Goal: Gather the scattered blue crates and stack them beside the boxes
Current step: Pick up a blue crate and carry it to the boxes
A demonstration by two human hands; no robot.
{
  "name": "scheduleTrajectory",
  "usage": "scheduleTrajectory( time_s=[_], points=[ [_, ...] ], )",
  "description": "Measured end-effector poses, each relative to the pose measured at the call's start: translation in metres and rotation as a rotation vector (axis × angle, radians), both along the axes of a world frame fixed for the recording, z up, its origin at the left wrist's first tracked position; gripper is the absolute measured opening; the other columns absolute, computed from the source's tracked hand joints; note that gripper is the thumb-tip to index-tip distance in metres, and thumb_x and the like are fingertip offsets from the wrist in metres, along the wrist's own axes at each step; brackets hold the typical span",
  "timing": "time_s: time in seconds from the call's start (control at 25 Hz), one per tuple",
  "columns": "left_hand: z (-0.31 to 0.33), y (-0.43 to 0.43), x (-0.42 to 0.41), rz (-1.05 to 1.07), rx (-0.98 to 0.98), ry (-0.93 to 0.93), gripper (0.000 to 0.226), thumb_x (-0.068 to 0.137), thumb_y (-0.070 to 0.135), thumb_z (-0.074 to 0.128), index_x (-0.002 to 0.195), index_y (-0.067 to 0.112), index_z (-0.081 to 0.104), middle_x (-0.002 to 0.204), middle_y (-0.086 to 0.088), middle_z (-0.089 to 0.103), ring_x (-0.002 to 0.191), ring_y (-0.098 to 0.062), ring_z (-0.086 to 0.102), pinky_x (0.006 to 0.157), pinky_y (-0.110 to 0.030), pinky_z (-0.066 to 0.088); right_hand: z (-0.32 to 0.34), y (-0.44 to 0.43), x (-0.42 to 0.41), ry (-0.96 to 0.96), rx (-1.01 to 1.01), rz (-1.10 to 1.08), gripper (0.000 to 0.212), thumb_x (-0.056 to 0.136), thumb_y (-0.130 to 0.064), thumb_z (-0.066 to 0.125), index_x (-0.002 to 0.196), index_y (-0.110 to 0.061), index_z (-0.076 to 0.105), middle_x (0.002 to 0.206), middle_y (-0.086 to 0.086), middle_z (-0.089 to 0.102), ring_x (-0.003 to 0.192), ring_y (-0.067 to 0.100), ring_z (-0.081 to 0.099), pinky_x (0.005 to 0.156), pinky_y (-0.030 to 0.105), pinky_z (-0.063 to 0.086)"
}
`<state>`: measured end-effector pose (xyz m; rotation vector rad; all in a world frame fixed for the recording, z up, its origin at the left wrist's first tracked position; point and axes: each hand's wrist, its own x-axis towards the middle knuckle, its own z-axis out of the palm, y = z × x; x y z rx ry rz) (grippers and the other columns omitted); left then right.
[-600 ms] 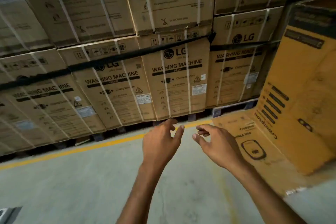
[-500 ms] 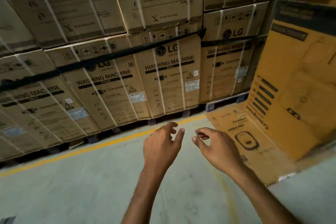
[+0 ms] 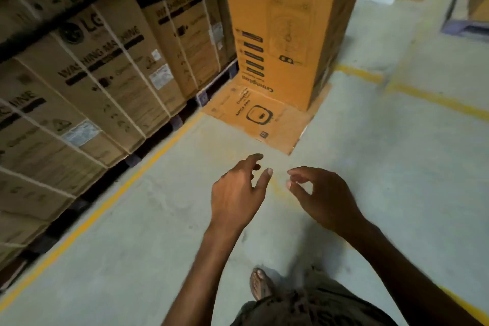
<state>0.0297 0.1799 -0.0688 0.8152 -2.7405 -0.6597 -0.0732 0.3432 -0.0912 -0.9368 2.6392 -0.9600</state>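
The person holds both hands out over the floor (image 3: 148, 233), near each other but not touching. The left hand (image 3: 235, 193) and the right hand (image 3: 325, 198) have loosely bent fingers and hold nothing. The boxes (image 3: 105, 74) stand stacked on the left, behind a yellow line (image 3: 111, 198). A tall orange box (image 3: 288, 29) stands ahead on a flat cardboard (image 3: 254, 116).

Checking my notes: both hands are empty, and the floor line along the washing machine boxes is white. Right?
No: the head view shows the floor line along the washing machine boxes is yellow. The left hand and right hand are empty.
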Motion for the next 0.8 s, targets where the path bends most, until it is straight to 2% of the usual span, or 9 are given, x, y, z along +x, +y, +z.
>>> scheduleTrajectory(
  time_s=[0.12,0.24,0.48,0.64,0.8],
  points=[
    [-0.012,0.057,-0.008,-0.199,-0.028,0.035,0.045,0.1,0.062,0.044,0.14,0.043,0.044,0.127,0.019,0.065,0.111,-0.005,0.064,0.081,-0.031,0.055,-0.009,0.081,0.016,0.032,0.052,-0.13,0.027,0.093,-0.041,0.067,0.118,-0.03,0.069,0.106,-0.016,0.073,0.098,0.012,0.068,0.089,0.037,0.054],
    [-0.023,0.132,-0.017,-0.426,-0.036,0.061,0.052,0.1,0.057,0.048,0.146,0.033,0.045,0.133,0.012,0.063,0.118,-0.013,0.06,0.09,-0.034,0.049,-0.018,0.175,0.039,0.072,0.101,-0.335,0.032,0.092,-0.043,0.069,0.121,-0.03,0.069,0.115,-0.013,0.071,0.104,0.014,0.066,0.092,0.037,0.051],
    [-0.034,0.32,-0.025,-0.805,-0.015,0.074,0.049,0.098,0.055,0.054,0.142,0.033,0.052,0.132,0.013,0.064,0.115,-0.013,0.062,0.093,-0.033,0.051,-0.022,0.369,0.107,0.038,0.085,-0.639,0.034,0.093,-0.039,0.068,0.125,-0.028,0.067,0.123,-0.012,0.068,0.116,0.013,0.061,0.097,0.035,0.048],
    [-0.037,0.47,-0.005,-1.025,0.078,0.074,0.039,0.095,0.05,0.062,0.131,0.038,0.057,0.119,0.018,0.068,0.102,-0.008,0.067,0.081,-0.033,0.057,-0.021,0.501,0.171,0.044,0.106,-0.882,0.032,0.092,-0.038,0.069,0.122,-0.027,0.069,0.121,-0.011,0.07,0.114,0.014,0.063,0.096,0.034,0.05],
    [-0.041,0.594,0.01,-1.281,0.046,0.063,0.039,0.094,0.049,0.061,0.132,0.039,0.057,0.118,0.019,0.068,0.103,-0.006,0.068,0.08,-0.033,0.057,-0.02,0.605,0.226,0.014,0.104,-1.163,0.031,0.093,-0.037,0.068,0.122,-0.028,0.069,0.119,-0.01,0.071,0.111,0.016,0.064,0.094,0.035,0.052]
  ],
)
